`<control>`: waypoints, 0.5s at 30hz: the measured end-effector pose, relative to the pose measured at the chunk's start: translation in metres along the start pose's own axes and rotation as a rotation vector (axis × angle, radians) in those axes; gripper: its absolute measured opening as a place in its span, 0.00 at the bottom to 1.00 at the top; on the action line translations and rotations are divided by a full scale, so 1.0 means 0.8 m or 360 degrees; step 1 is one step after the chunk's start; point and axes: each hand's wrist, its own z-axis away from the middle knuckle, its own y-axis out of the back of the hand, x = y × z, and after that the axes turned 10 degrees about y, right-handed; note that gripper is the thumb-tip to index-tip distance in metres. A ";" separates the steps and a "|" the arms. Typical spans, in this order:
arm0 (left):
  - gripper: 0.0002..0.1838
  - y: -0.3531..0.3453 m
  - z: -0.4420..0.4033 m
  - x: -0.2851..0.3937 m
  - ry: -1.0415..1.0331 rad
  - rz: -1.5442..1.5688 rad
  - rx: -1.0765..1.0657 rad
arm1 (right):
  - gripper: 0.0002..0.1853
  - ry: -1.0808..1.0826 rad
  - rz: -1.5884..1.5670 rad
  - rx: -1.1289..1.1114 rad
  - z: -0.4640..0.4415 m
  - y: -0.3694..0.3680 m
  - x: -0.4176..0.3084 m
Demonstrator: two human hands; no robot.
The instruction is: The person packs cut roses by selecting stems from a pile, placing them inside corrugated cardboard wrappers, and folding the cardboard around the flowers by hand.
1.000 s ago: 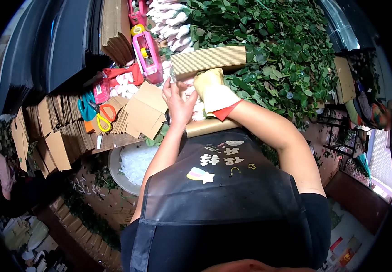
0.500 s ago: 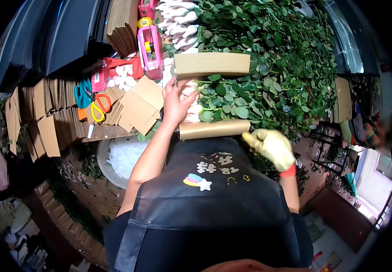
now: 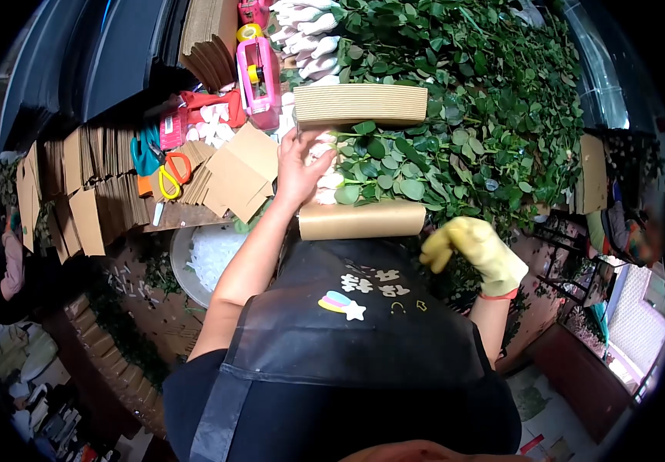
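My bare left hand (image 3: 300,165) rests with its fingers apart at the left end of a row of pale pink flower heads (image 3: 328,179). Their leafy green stems (image 3: 394,165) stretch to the right. Above them lies a corrugated cardboard piece (image 3: 360,104), and below them, along the front edge by my apron, a smooth brown cardboard piece (image 3: 362,221). My right hand (image 3: 463,250), in a yellow glove, hangs in the air right of the smooth cardboard, fingers curled and blurred; whether it holds anything is unclear.
Pink tape dispenser (image 3: 258,85), scissors (image 3: 171,173) and cardboard squares (image 3: 242,173) lie to the left. Wrapped white blooms (image 3: 313,38) and a leaf heap (image 3: 494,100) are at the back. A tub (image 3: 186,262) stands below the table edge. A person's arm (image 3: 13,266) shows far left.
My gloved right hand has moved from over the flowers to the lower right, uncovering blooms and leaves. The smooth cardboard lies flatter against the front. My left hand has stayed by the flower heads.
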 end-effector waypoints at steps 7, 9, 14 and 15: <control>0.27 -0.014 -0.002 -0.013 0.0072 0.0228 0.0049 | 0.26 -0.0439 0.1245 0.0021 0.006 -0.049 0.072; 0.27 -0.013 -0.001 -0.014 0.0090 0.0214 0.0054 | 0.22 -0.0483 0.0715 0.0082 0.013 -0.037 0.049; 0.26 -0.016 -0.001 -0.017 0.0123 0.0245 0.0051 | 0.39 0.0320 -0.1051 -0.0352 0.021 0.005 0.050; 0.26 -0.015 -0.001 -0.018 0.0114 0.0216 0.0047 | 0.44 0.0413 -0.1103 -0.0304 0.010 -0.010 0.028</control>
